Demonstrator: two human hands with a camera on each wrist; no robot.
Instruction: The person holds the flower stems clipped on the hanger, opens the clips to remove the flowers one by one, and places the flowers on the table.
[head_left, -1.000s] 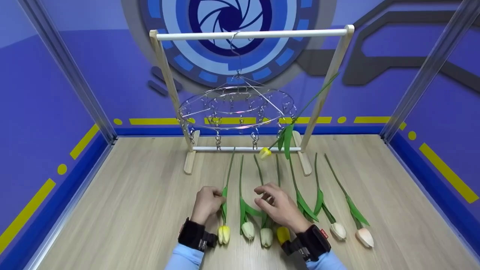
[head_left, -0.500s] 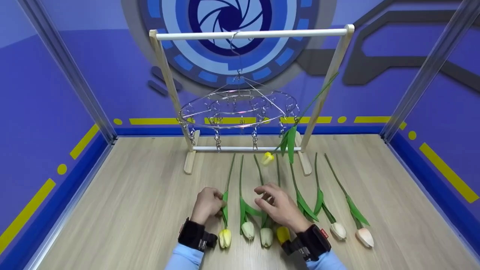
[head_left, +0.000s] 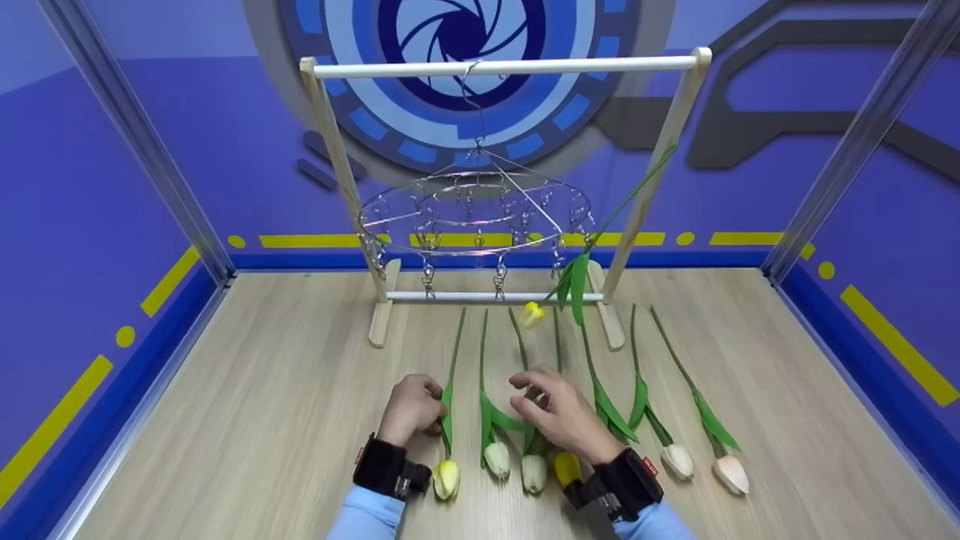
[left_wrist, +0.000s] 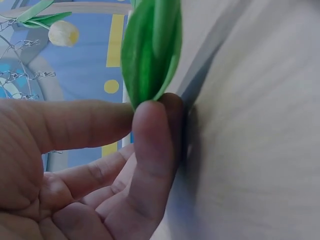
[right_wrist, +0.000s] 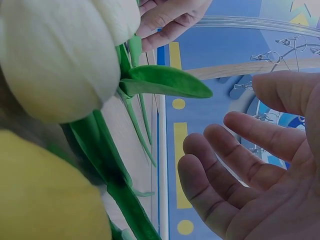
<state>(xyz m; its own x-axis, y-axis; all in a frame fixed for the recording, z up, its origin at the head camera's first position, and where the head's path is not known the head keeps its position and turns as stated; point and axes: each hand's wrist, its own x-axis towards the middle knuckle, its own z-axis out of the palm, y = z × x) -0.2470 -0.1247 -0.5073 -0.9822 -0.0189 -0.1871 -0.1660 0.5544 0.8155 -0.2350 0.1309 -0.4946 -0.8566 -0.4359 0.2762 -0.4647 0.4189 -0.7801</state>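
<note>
My left hand (head_left: 414, 409) pinches the leaf of a yellow tulip (head_left: 446, 480) at the left end of a row of artificial tulips. In the left wrist view, thumb and index finger meet at the base of that green leaf (left_wrist: 145, 55), close over the table. My right hand (head_left: 564, 416) hovers above the middle of the row, its fingers loosely bent and holding nothing. Beneath it lie a pale tulip (head_left: 533, 474) and a deeper yellow tulip (head_left: 568, 469), the latter partly hidden by the wrist strap. Between the hands is a whitish tulip (head_left: 496, 460).
A wooden rack (head_left: 691, 97) stands behind the row. From its top bar hangs a round wire clip hanger (head_left: 480, 251), with one yellow tulip (head_left: 533, 314) clipped head-down at its right. Further tulips, a white one (head_left: 677, 461) and a pinkish one (head_left: 730, 475), lie to the right.
The tulip in my left hand has slid slightly toward me, its stem tip shifting a little left. The clip hanger and its hanging tulip sway slightly. My right hand stays in place.
</note>
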